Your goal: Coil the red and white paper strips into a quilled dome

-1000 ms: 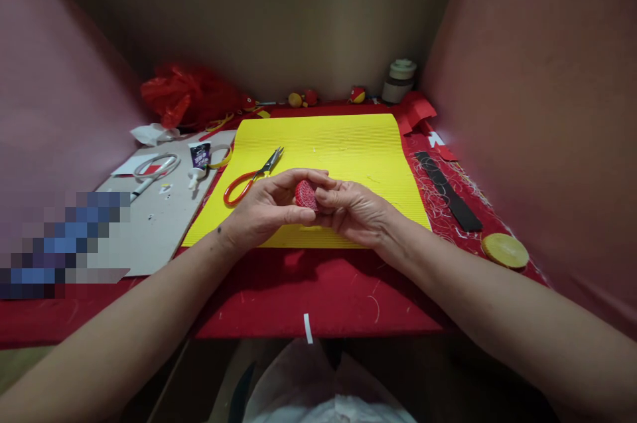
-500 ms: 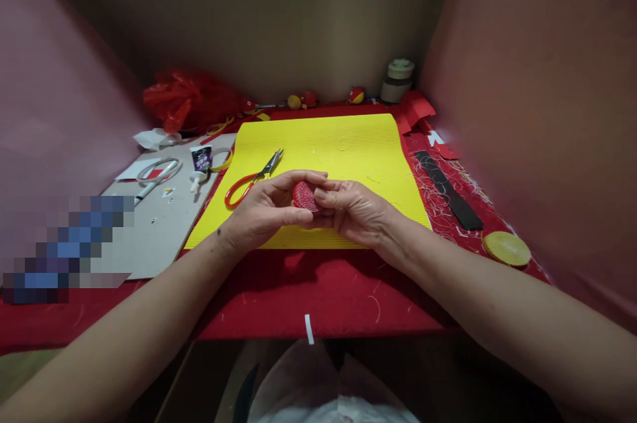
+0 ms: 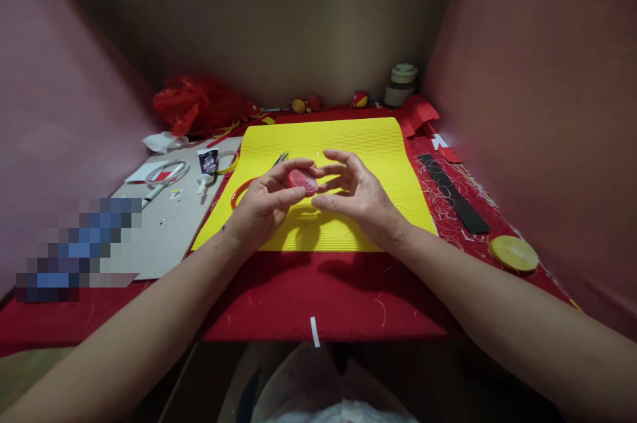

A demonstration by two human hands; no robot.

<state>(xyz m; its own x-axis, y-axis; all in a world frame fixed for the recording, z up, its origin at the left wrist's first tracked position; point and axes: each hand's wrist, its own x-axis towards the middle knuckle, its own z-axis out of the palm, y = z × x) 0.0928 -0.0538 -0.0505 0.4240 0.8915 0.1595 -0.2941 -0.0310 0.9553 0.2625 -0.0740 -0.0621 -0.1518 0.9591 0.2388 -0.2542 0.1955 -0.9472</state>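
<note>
A small red rounded piece with a ridged, coiled-looking surface (image 3: 301, 182) is held between the thumb and fingers of my left hand (image 3: 266, 200). Its exact kind I cannot make out. My right hand (image 3: 361, 194) is beside it with thumb and fingers spread, fingertips very close to the piece's right side. Both hands are above a yellow corrugated sheet (image 3: 318, 137). Scissors with red-orange handles (image 3: 239, 194) lie on the sheet, partly hidden behind my left hand.
On the left, a grey board (image 3: 164, 230) carries a glue tube (image 3: 208, 164) and a coiled clear strip (image 3: 169, 172). A red plastic bag (image 3: 194, 104), small bird-like figures (image 3: 359, 99) and a jar (image 3: 401, 85) line the back. Right lie a black strip (image 3: 455, 194) and a yellow coiled disc (image 3: 513, 253).
My right hand has let go of the red piece and its fingers have spread apart. The left hand keeps hold of the piece, now slightly higher and turned. The view has shifted a little.
</note>
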